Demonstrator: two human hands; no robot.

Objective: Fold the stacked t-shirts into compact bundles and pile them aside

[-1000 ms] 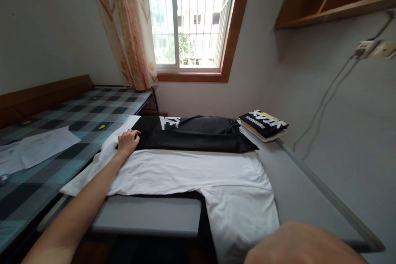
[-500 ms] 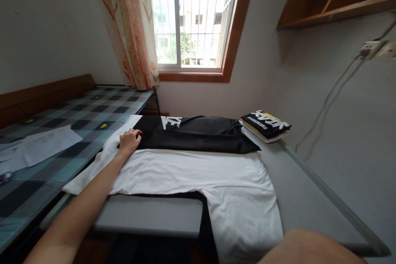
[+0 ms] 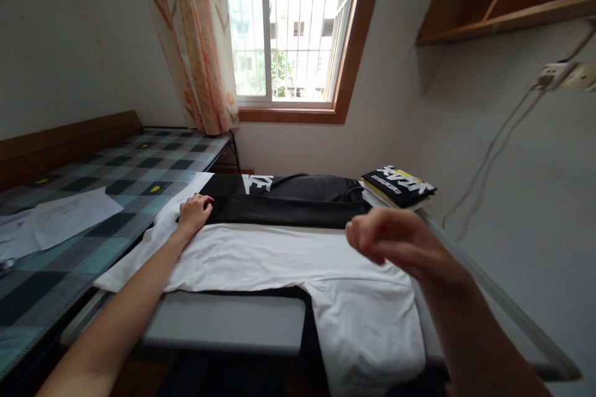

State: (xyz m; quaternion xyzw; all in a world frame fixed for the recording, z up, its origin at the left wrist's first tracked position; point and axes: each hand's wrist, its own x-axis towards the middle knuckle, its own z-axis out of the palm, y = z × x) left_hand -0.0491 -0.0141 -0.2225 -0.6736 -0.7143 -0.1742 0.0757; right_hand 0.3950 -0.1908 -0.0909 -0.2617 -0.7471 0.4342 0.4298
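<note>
Fingers (image 3: 205, 200) bent and set close, a left hand (image 3: 193, 216) rested on the left end of a folded black cloth (image 3: 288, 211), which stretched rightward, long axis left to right, atop a white garment (image 3: 261, 254) on the table (image 3: 223, 325); any pinch could not be told. By the cloth's right end, a blurred right hand (image 3: 391, 239) hung curled, contents unclear, cloth to its left, garment below, and a folded stack (image 3: 398, 187) just beyond, far right.
</note>
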